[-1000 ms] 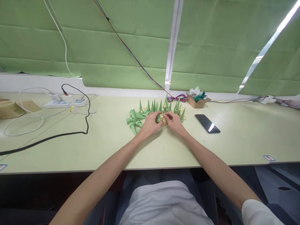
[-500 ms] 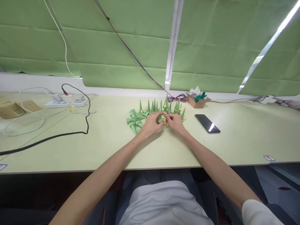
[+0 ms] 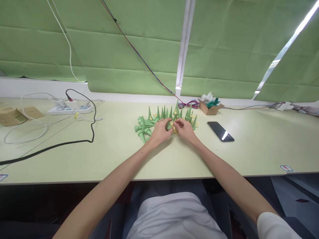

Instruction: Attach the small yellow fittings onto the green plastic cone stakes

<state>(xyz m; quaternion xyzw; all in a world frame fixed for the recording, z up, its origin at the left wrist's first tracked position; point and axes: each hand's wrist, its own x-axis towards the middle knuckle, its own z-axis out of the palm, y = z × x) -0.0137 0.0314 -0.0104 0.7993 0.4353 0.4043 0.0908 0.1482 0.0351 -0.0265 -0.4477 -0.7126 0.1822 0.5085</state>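
Several green cones (image 3: 158, 113) stand upright in a cluster at the middle of the table, some with small yellow pieces at their bases. More green cones (image 3: 141, 135) lie on their sides at the cluster's left. My left hand (image 3: 161, 130) is curled round a green cone at the cluster's front, thumb and fingers on either side of it. My right hand (image 3: 184, 128) is closed in a pinch just to the right, over small yellow pieces (image 3: 174, 128); what lies between its fingertips is too small to name.
A black phone (image 3: 220, 131) lies right of my hands. Behind it stands a small cardboard box (image 3: 210, 109) with clear and green wrapping. At the left are a power strip (image 3: 72, 109), a black cable (image 3: 72, 142), white cables and a brown carton (image 3: 11, 116).
My fingertips have parted slightly, the left hand shifting a little left. The right hand's fingers have moved slightly. Everything else stays where it was.
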